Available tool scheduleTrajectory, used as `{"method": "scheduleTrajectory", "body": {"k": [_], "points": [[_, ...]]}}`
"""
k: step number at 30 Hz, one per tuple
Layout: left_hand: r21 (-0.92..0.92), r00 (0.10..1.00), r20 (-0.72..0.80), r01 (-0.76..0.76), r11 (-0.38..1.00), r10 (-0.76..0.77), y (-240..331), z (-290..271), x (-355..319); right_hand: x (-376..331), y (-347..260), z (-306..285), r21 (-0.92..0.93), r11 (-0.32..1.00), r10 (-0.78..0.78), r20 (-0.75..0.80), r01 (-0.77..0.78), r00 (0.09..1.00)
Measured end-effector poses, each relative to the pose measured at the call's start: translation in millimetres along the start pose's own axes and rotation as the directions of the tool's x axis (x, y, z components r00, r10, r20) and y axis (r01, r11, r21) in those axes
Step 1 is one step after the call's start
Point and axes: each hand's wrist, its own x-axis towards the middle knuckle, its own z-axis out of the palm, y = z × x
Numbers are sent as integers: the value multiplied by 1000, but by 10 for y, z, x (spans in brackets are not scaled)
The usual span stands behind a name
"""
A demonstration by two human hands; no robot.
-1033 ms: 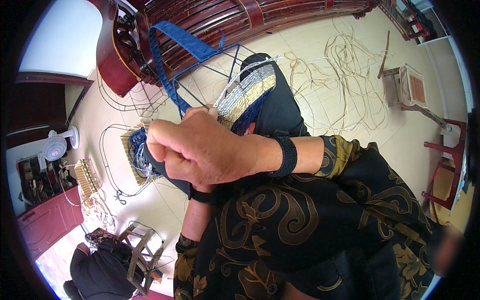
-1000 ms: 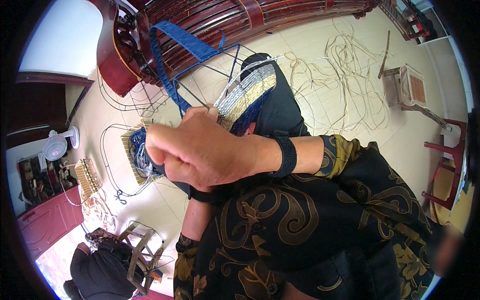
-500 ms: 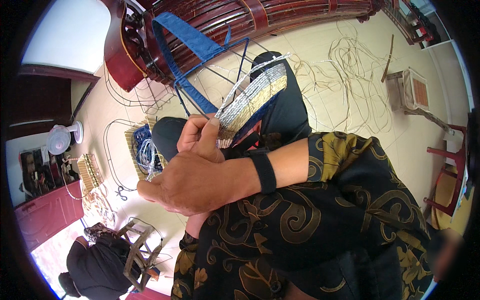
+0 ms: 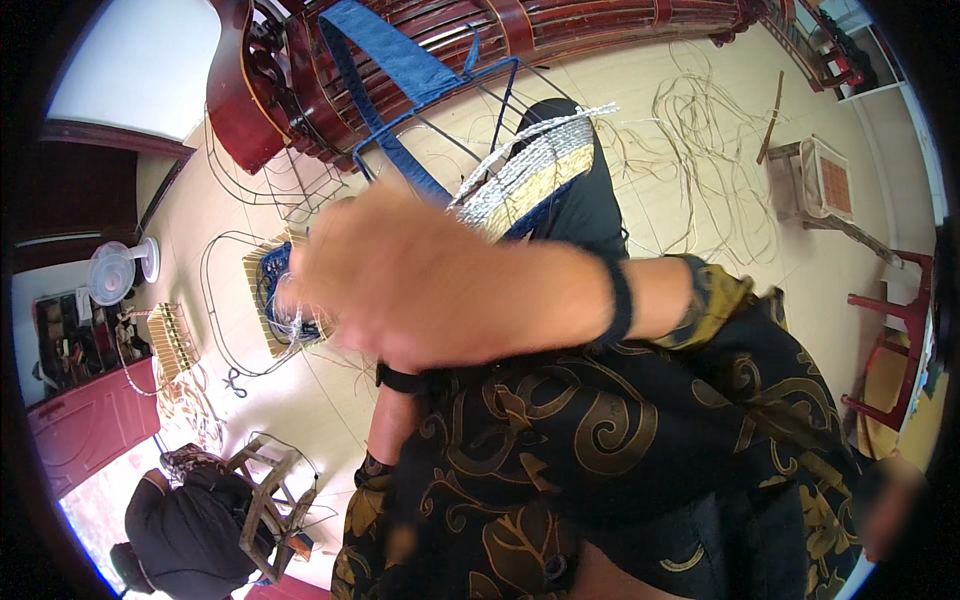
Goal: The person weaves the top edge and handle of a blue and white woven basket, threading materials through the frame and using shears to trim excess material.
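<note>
My right hand (image 4: 420,285) sweeps across the middle of the view, badly blurred, with a black band on its wrist. Thin pale strands (image 4: 292,322) hang by its fingertips; a grip on them cannot be made out. My left hand is hidden behind it; only the left forearm (image 4: 392,420) with a black wristband shows below. Just beyond the hands a wire frame basket (image 4: 535,165), partly woven in pale and tan strips, rests on my knee. A wide blue strap (image 4: 385,60) rises from its frame.
A dark red wooden bench (image 4: 480,30) stands behind. Bare wire frames (image 4: 250,175) and a part-woven piece (image 4: 272,290) lie on the floor at left, near a fan (image 4: 115,272). Loose strands (image 4: 700,130), a small stool (image 4: 815,185) and a red chair (image 4: 890,340) are right. Another person (image 4: 185,525) sits lower left.
My right hand has swung from low on the left up and across the middle, now blurred and covering my left hand, which half a second ago touched the weave.
</note>
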Motion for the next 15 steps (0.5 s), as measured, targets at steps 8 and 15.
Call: {"method": "scheduleTrajectory", "body": {"k": [8, 15], "points": [[19, 997, 71, -46, 999, 45, 122, 11, -5, -807, 764, -829, 77, 883, 469, -87, -463, 879], [-18, 977, 211, 17, 1000, -13, 145, -288, 107, -897, 547, -783, 230, 806, 562, -15, -545, 827]]}}
